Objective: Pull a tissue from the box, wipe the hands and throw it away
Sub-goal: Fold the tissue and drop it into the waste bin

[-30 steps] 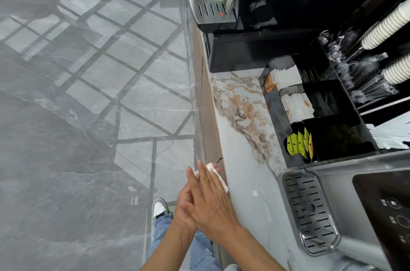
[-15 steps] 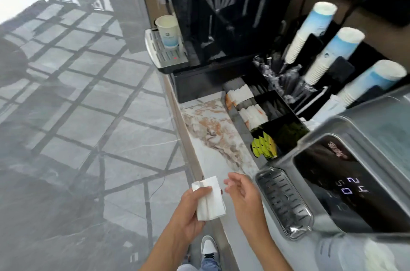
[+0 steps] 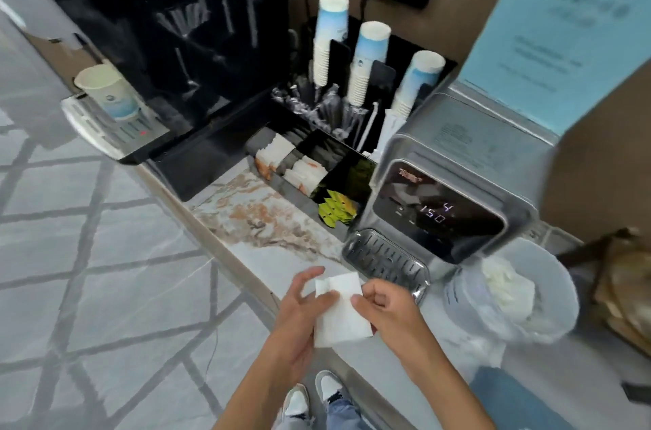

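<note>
A white folded tissue [image 3: 340, 313] is held between both hands over the front edge of the marble counter [image 3: 260, 218]. My left hand [image 3: 301, 309] cups it from the left with fingers spread behind it. My right hand [image 3: 385, 308] pinches its right edge with thumb and curled fingers. To the right stands a small clear bin [image 3: 510, 288] lined with plastic, with crumpled white tissues inside. No tissue box shows clearly.
A silver water dispenser [image 3: 451, 190] with drip tray [image 3: 385, 262] stands behind the hands. A black organiser [image 3: 299, 197] holds sachets, with paper cup stacks [image 3: 366, 63] behind it. A black coffee machine carries a cup [image 3: 109, 93]. Brown bag [image 3: 623, 288] at right; grey floor at left.
The view swung right, bringing the bin and dispenser into sight. My hands went from pressed together on the tissue to apart, then both took hold of it.
</note>
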